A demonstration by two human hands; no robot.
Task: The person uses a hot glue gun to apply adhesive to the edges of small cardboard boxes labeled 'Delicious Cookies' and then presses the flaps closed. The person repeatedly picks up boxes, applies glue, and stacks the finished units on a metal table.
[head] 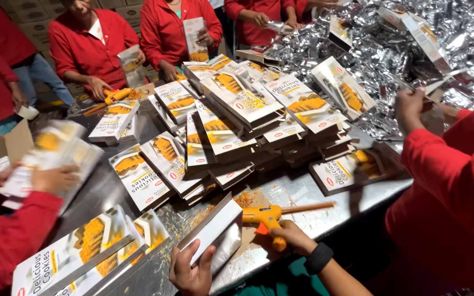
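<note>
Near edge of the table (325, 205): both of the wearer's hands work here, close together.
Left hand (192, 268): fingers wrapped round the lower end of a carton (215, 229); clamped on it, holding it tilted, silver side up.
Right hand (292, 235): closed round the grip of a yellow glue gun (264, 216), a black band on the wrist.
Glue gun: nozzle points left, toward the carton's upper end, near it; whether they touch cannot be told. A pale glue stick (308, 207) juts out behind, to the right.
Carton: at the near edge, just left of the gun, above a patch of yellow crumbs and dried glue.
Middle of the table: a large pile of flat printed cartons (237, 120), stacked loosely and fanned out.
Far right corner: a heap of silver foil packs (390, 49).
Near left corner: more cartons (83, 252) lying flat.
Others: people in red sleeves all round the table, each handling cartons or packs.
</note>
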